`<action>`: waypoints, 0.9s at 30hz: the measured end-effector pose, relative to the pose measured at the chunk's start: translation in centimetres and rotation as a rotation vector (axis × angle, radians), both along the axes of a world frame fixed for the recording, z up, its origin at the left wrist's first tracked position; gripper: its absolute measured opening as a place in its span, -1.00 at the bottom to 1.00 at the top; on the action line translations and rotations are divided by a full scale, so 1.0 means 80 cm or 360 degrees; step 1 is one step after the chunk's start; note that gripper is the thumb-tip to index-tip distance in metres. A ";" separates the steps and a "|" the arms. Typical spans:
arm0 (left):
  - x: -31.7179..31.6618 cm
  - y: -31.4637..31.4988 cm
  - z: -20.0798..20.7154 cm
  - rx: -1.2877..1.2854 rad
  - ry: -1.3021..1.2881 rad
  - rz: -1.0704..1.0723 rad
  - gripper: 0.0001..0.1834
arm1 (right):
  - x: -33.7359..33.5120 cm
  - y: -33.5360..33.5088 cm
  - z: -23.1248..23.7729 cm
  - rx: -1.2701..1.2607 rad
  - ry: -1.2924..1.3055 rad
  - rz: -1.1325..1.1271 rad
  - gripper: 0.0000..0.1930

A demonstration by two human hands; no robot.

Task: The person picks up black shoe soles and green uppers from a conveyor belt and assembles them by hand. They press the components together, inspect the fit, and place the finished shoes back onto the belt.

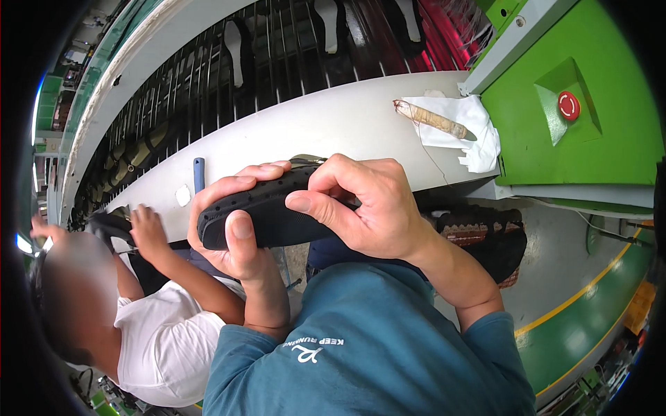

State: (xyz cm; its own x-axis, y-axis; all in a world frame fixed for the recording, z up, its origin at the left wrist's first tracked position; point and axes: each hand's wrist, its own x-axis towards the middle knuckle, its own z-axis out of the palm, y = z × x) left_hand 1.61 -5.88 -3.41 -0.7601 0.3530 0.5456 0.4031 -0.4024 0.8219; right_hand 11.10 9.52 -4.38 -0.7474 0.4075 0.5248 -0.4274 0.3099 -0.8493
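Observation:
In front of my chest is a black shoe (pixel 267 232), its long side lying across the view and small dark dots running along its upper edge. My left hand (pixel 239 239) wraps round the shoe's left end, thumb on the near side and fingers over the far side. At the other end my right hand (pixel 374 208) grips the shoe with thumb and bent fingers, hiding much of that end. A shiny olive piece (pixel 307 159) shows behind the shoe between my hands; what it is cannot be made out.
Beyond the white bench (pixel 326 118), several black-and-white shoe parts (pixel 238 52) lie on a roller conveyor. A wrapped stick (pixel 433 120) rests on white cloth (pixel 479 135). A blue handle (pixel 199 173) lies leftward. A co-worker (pixel 170 340) stands left; a green machine (pixel 603 62) carries a red button (pixel 569 105).

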 end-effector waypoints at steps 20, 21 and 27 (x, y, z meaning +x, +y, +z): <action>0.000 0.012 0.012 -0.0151 0.0116 -0.0153 -0.53 | 0.022 0.042 0.017 -0.0030 -0.0562 0.0147 -0.55; -0.003 0.014 0.016 -0.0124 0.0073 -0.0215 -0.55 | 0.024 0.046 0.017 0.0000 -0.0535 0.0082 -0.55; -0.001 0.053 0.025 -0.0242 0.0256 -0.0392 -0.24 | 0.004 0.067 0.009 -0.0104 0.0148 0.0315 -0.26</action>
State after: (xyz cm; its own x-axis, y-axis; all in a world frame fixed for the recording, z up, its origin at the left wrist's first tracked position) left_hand 1.51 -1.66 -1.40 -0.5500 0.6020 0.5788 0.4386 -0.3816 0.8136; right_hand 11.44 14.86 -3.65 -0.7658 0.2928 0.5725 -0.5518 0.1580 -0.8189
